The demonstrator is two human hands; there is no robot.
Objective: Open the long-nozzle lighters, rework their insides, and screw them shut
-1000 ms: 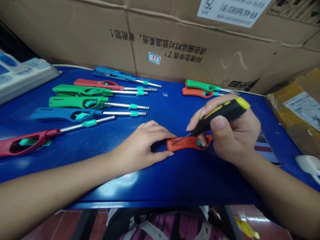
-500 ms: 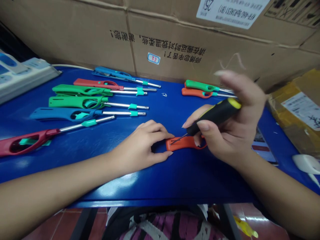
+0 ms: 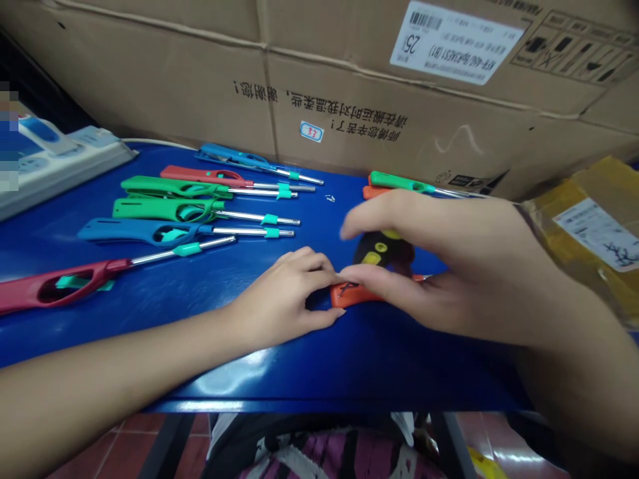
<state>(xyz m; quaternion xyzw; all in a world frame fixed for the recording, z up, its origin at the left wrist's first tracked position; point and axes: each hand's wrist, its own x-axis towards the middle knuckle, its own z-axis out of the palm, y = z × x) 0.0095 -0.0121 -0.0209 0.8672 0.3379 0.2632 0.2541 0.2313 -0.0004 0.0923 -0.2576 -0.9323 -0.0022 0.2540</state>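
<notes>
My left hand point(image 3: 287, 293) rests on the blue table point(image 3: 309, 359), its fingertips pinching the near end of an orange lighter handle point(image 3: 349, 294) that lies flat. My right hand point(image 3: 449, 259) is curved over that handle, fingers closed round a black and yellow screwdriver point(image 3: 377, 251). The screwdriver stands steeply, its tip down at the orange handle's end. Most of the orange piece is hidden under my right hand.
Several long lighters in red point(image 3: 60, 285), blue point(image 3: 150, 231) and green point(image 3: 170, 209) lie in a row at the left. A green and an orange one point(image 3: 399, 181) lie behind my right hand. Cardboard boxes point(image 3: 349, 80) stand along the back; a yellow parcel point(image 3: 589, 226) lies at the right.
My right hand has swung forward and over the orange handle, tipping the screwdriver from a slant to nearly upright. My left hand has stayed in place.
</notes>
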